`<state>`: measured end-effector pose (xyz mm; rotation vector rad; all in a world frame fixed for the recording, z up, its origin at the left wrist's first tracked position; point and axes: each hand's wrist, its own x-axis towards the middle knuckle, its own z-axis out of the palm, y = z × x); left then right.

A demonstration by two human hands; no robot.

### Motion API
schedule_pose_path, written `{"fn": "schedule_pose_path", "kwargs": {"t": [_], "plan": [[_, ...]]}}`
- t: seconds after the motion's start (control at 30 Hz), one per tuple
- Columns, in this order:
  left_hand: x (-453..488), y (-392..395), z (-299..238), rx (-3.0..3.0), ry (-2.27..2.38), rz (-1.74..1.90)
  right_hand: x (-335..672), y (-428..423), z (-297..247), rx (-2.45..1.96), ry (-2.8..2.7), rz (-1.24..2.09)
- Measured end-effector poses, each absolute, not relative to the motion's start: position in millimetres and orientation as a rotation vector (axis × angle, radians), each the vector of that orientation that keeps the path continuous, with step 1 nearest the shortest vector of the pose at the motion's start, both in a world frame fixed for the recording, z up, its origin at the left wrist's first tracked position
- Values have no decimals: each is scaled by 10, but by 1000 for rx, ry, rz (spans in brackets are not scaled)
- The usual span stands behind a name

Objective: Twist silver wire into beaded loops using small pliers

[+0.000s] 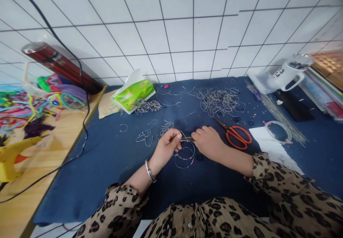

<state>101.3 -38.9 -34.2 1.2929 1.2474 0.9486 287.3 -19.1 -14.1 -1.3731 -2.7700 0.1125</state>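
Silver wire loop (184,156) (pink beads strung on it) is pinched by left hand (166,144); slim metal tool (187,138) is gripped by right hand (207,142), the two held close together.

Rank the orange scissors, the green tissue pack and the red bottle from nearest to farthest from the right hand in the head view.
1. orange scissors, just beside the right hand, on its right
2. green tissue pack, farther back, left
3. red bottle, far left
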Motion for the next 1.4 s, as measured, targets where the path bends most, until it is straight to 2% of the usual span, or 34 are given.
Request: {"fn": "schedule_pose_path", "kwargs": {"t": [1.4], "plan": [[993,-377,-322,1307,1213,911,2879,-194,-198,-1349,-2749,87]]}}
